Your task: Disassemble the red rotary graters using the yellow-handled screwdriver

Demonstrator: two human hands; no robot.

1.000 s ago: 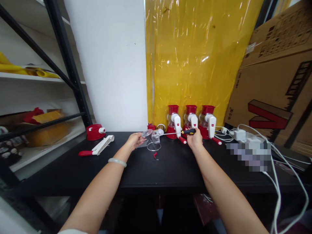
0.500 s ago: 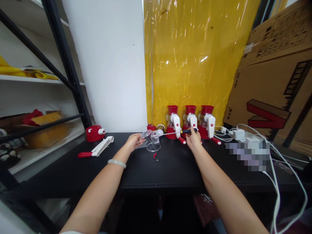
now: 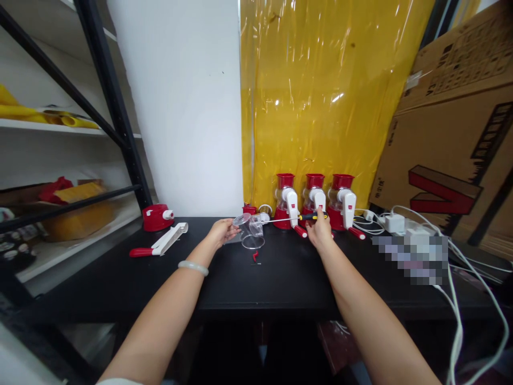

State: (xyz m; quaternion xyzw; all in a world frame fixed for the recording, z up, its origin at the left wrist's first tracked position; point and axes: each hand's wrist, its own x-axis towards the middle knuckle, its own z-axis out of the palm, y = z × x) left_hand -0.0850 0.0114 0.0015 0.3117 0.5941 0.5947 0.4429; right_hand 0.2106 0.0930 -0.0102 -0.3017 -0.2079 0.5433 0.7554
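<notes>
My left hand (image 3: 223, 233) is closed on the left rim of a clear plastic grater housing (image 3: 253, 241), which is above the black table. In my right hand (image 3: 319, 230) is a screwdriver (image 3: 280, 220) with a black and yellow handle, held level. Its long shaft points left, and the tip meets the housing's right side; the exact contact point is too small to make out. A small red part (image 3: 255, 256) lies on the table just in front of the housing, with a tiny metal piece beside it.
Three red and white rotary graters (image 3: 285, 200) stand behind my right hand. A red base (image 3: 157, 217) and a white crank handle with red grip (image 3: 160, 243) lie at left. White chargers and cables (image 3: 395, 222) cover the right side; a large cardboard box (image 3: 444, 155) leans behind them.
The view has shifted slightly. Both hands keep their hold on the housing and the screwdriver, with little visible movement between them.
</notes>
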